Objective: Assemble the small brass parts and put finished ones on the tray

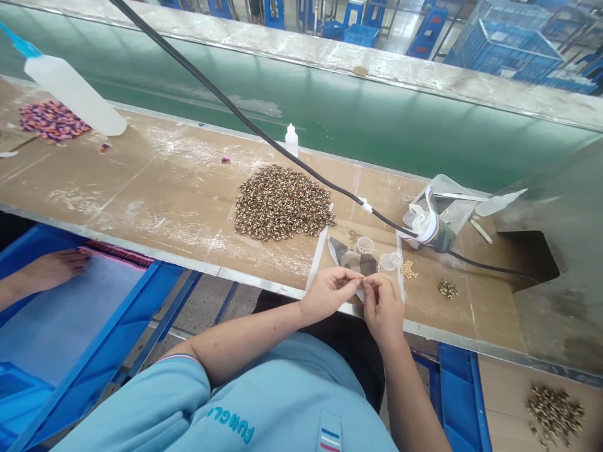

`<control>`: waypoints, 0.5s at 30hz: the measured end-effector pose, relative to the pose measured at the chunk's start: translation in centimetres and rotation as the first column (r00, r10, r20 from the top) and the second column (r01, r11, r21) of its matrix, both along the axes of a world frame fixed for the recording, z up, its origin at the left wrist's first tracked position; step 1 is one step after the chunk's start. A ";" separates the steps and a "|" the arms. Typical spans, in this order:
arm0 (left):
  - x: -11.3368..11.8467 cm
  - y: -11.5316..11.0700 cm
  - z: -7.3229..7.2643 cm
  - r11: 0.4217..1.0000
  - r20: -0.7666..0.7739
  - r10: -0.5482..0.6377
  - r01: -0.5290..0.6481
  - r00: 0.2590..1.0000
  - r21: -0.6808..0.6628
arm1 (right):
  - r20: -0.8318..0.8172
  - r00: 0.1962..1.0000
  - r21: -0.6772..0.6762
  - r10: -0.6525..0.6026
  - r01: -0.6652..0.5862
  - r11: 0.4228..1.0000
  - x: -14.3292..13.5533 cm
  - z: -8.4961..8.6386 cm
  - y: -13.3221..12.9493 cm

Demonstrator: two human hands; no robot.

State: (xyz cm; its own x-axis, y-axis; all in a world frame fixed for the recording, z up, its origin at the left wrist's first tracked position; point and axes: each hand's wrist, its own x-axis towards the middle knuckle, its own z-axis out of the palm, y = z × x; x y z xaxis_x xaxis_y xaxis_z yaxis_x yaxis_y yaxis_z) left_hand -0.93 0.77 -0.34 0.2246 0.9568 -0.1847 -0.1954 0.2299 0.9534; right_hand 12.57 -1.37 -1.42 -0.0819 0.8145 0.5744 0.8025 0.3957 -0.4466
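Lower centre: left hand (327,296) and right hand (385,309) pinched narrow, contents hidden | centre: big brown-and-gold pile (282,206) heaped | right of frame: small cluster (447,289) set apart, finished share untellable

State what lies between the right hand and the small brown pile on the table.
In the head view, mostly cardboard separates the right hand and small brown pile, with pale pieces slightly farther from the person.
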 end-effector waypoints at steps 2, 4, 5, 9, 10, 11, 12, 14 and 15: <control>0.0 0.0 -0.1 1.000 -0.020 -0.002 0.002 1.000 0.012 | 0.004 1.000 -0.010 -0.006 0.006 1.000 0.0 -0.1 0.0; 0.0 -0.1 -0.1 1.000 -0.037 0.001 0.000 0.999 0.026 | 0.004 1.000 -0.021 -0.012 0.012 1.000 0.0 -0.2 0.0; 0.0 0.0 -0.1 0.999 -0.043 0.002 0.000 0.999 0.032 | 0.004 1.000 -0.022 -0.016 0.016 1.000 -0.1 -0.3 0.0; 0.0 0.0 0.1 0.999 -0.035 -0.018 0.019 0.999 0.034 | -0.010 0.999 -0.021 -0.034 0.034 0.999 -0.1 -0.5 0.0; 0.0 0.0 0.2 0.999 -0.030 -0.022 0.023 0.999 0.030 | -0.022 0.999 -0.026 -0.037 0.036 0.999 -0.1 -0.5 0.0; 0.0 0.1 0.2 0.999 -0.026 -0.024 0.025 0.999 0.025 | -0.034 0.999 -0.033 -0.039 0.038 0.999 -0.1 -0.5 0.0; 0.0 0.1 0.3 1.000 -0.024 -0.025 0.026 0.999 0.017 | -0.045 0.998 -0.041 -0.039 0.038 0.998 -0.1 -0.5 0.0; 0.0 0.1 0.3 1.000 -0.014 -0.025 0.025 1.000 -0.001 | -0.063 0.997 -0.057 -0.036 0.032 0.998 0.0 -0.4 0.1; 0.0 0.2 0.4 1.000 -0.007 -0.024 0.024 1.000 -0.009 | -0.071 0.997 -0.063 -0.033 0.029 0.998 0.0 -0.4 0.1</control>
State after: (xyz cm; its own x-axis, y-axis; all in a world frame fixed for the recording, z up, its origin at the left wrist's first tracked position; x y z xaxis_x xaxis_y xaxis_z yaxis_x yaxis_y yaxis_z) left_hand -0.90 0.93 0.04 0.2464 0.9494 -0.1947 -0.1831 0.2428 0.9526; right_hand 12.58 -1.27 -1.83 -0.0161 0.8502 0.5262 0.7789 0.3407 -0.5266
